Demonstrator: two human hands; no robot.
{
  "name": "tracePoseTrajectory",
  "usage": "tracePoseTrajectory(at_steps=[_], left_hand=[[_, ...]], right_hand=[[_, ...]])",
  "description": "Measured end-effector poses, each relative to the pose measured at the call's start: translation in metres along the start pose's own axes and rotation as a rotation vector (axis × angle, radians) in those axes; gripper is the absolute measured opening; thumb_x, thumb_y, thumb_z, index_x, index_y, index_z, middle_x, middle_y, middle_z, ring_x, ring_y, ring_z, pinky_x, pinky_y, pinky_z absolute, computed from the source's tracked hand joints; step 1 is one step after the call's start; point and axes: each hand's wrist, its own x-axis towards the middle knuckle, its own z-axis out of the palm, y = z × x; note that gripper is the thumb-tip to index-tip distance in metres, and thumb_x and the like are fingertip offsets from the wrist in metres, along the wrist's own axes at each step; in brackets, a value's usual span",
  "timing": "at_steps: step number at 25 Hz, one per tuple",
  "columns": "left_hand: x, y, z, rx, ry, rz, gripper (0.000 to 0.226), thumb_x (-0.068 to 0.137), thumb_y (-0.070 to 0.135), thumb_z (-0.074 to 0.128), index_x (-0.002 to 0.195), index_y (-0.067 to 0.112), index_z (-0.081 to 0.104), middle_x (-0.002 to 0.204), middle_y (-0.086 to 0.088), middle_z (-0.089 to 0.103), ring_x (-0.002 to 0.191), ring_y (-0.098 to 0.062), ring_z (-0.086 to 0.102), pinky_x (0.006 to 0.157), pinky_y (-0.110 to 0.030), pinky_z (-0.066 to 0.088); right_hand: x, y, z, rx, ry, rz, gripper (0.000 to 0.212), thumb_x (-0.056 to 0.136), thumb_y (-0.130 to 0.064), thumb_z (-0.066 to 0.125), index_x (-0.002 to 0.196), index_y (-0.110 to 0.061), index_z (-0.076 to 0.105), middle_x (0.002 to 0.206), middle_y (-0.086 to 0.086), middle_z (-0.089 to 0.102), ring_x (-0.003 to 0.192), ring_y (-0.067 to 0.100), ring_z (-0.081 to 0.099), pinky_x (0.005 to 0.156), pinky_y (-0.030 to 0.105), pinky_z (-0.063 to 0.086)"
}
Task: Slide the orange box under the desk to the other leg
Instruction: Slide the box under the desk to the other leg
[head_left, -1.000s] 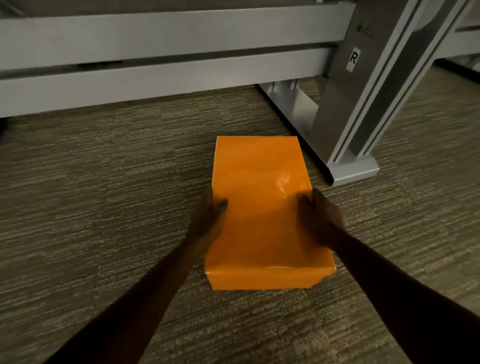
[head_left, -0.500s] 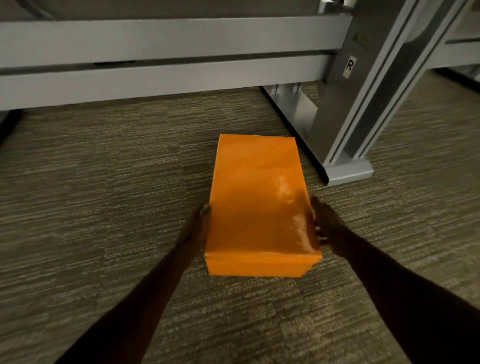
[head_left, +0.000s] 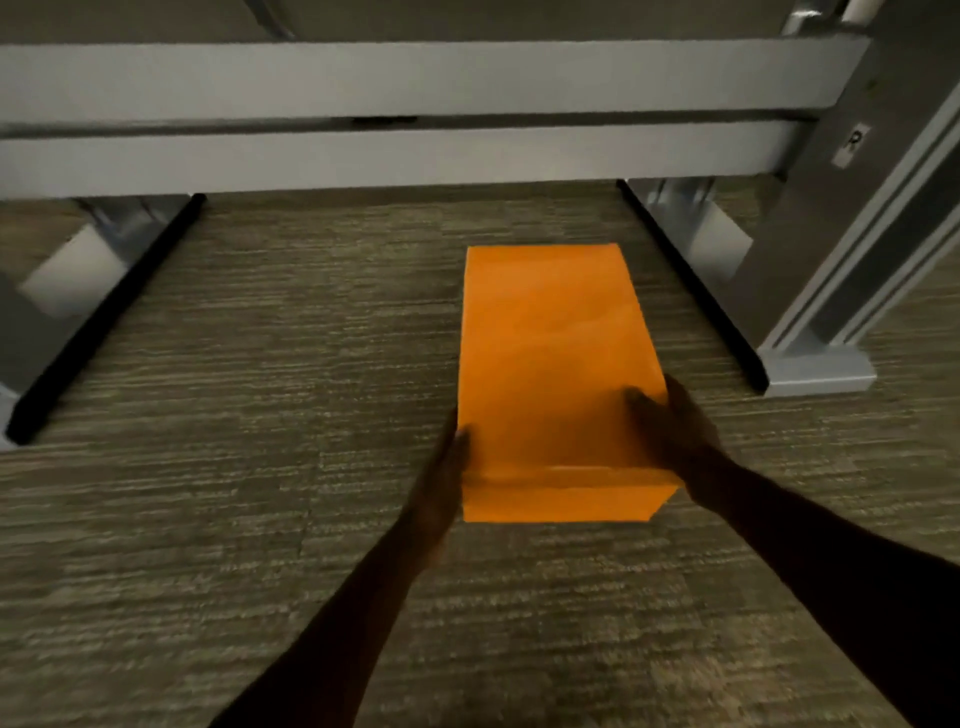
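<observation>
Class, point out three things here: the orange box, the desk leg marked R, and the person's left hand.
orange box (head_left: 556, 353): head view, top face.
desk leg marked R (head_left: 826, 218): head view, grey upright.
left hand (head_left: 441, 483): head view, back of hand.

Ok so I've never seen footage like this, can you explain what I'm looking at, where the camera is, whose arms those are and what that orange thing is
There is no machine here. The picture comes from a wide-angle camera worn on a person's head, looking forward and down, so the two bare arms reaching in from the bottom are the wearer's own. The left hand presses the left side of an orange box, and the right hand grips its right side. The box lies flat on grey-green carpet beneath a desk, whose pale metal rails cross the top of the picture. One desk leg, marked with an R, stands close on the right; the other leg is further off on the left. The picture is slightly blurred.
</observation>
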Motion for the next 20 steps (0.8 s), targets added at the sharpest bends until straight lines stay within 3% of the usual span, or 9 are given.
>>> tracePoseTrajectory(at_steps=[3, 5, 7, 10, 12, 14, 16, 18, 20], left_hand=[[-0.015, 0.003, -0.066, -0.012, 0.13, -0.016, 0.026, 0.096, 0.052, 0.05, 0.121, 0.054, 0.056, 0.121, 0.01, 0.069, 0.102, -0.016, 0.069, 0.073, -0.031, 0.06], [-0.018, 0.011, -0.111, 0.058, 0.295, -0.009, 0.007, 0.1, 0.041, 0.055, 0.102, 0.037, 0.06, 0.088, 0.002, 0.064, 0.075, -0.015, 0.062, 0.057, -0.024, 0.05], [-0.019, 0.017, -0.154, 0.184, 0.396, 0.025, 0.015, 0.1, 0.04, 0.056, 0.098, 0.026, 0.06, 0.069, 0.004, 0.055, 0.057, -0.008, 0.053, 0.048, -0.019, 0.041], [-0.024, 0.021, -0.211, 0.239, 0.448, 0.056, 0.014, 0.102, 0.038, 0.055, 0.103, 0.026, 0.061, 0.069, 0.004, 0.057, 0.056, -0.01, 0.05, 0.049, -0.026, 0.038], [-0.029, 0.021, -0.243, 0.209, 0.499, 0.041, 0.015, 0.103, 0.034, 0.054, 0.116, 0.032, 0.062, 0.08, 0.0, 0.062, 0.066, -0.014, 0.054, 0.058, -0.028, 0.041], [-0.033, 0.022, -0.269, 0.209, 0.537, 0.022, 0.032, 0.104, 0.031, 0.052, 0.135, 0.025, 0.06, 0.1, -0.008, 0.069, 0.081, -0.017, 0.062, 0.063, -0.031, 0.047], [-0.037, 0.027, -0.301, 0.251, 0.583, 0.04, 0.037, 0.106, 0.028, 0.049, 0.139, 0.016, 0.06, 0.106, -0.012, 0.072, 0.091, -0.019, 0.068, 0.069, -0.034, 0.053], [-0.043, 0.031, -0.339, 0.278, 0.584, 0.049, 0.035, 0.107, 0.02, 0.047, 0.139, 0.012, 0.059, 0.086, -0.002, 0.067, 0.072, -0.006, 0.062, 0.061, -0.02, 0.049], [-0.045, 0.04, -0.384, 0.315, 0.593, -0.003, 0.031, 0.106, 0.015, 0.048, 0.134, 0.01, 0.061, 0.087, 0.006, 0.063, 0.066, 0.003, 0.058, 0.063, -0.013, 0.048]], right_hand=[[-0.023, -0.032, 0.058, -0.048, -0.111, -0.092, 0.054, 0.099, -0.051, 0.054, 0.149, -0.033, 0.044, 0.142, 0.005, 0.06, 0.123, 0.035, 0.059, 0.105, 0.056, 0.047], [-0.042, -0.039, 0.098, -0.035, -0.144, -0.128, 0.052, 0.1, -0.048, 0.053, 0.149, -0.032, 0.045, 0.143, 0.005, 0.06, 0.125, 0.031, 0.059, 0.106, 0.054, 0.047], [-0.058, -0.049, 0.135, -0.027, -0.188, -0.131, 0.056, 0.1, -0.052, 0.05, 0.152, -0.035, 0.04, 0.147, 0.002, 0.056, 0.128, 0.03, 0.057, 0.108, 0.055, 0.045], [-0.072, -0.07, 0.193, -0.019, -0.232, -0.127, 0.06, 0.101, -0.053, 0.048, 0.156, -0.033, 0.033, 0.152, 0.005, 0.051, 0.133, 0.034, 0.052, 0.11, 0.057, 0.042], [-0.08, -0.085, 0.229, -0.023, -0.237, -0.149, 0.061, 0.102, -0.048, 0.048, 0.158, -0.029, 0.03, 0.155, 0.008, 0.047, 0.137, 0.036, 0.048, 0.113, 0.056, 0.038], [-0.09, -0.097, 0.258, -0.028, -0.221, -0.179, 0.062, 0.103, -0.044, 0.049, 0.159, -0.026, 0.029, 0.157, 0.01, 0.045, 0.139, 0.036, 0.045, 0.115, 0.053, 0.035], [-0.103, -0.112, 0.29, -0.056, -0.199, -0.198, 0.063, 0.102, -0.044, 0.05, 0.159, -0.023, 0.029, 0.157, 0.012, 0.044, 0.139, 0.038, 0.045, 0.115, 0.051, 0.035], [-0.117, -0.126, 0.325, -0.055, -0.205, -0.211, 0.065, 0.102, -0.046, 0.049, 0.159, -0.024, 0.028, 0.156, 0.013, 0.045, 0.137, 0.039, 0.047, 0.113, 0.052, 0.036], [-0.133, -0.138, 0.361, -0.057, -0.221, -0.23, 0.07, 0.1, -0.05, 0.05, 0.16, -0.023, 0.025, 0.157, 0.013, 0.044, 0.136, 0.039, 0.047, 0.112, 0.052, 0.037]])
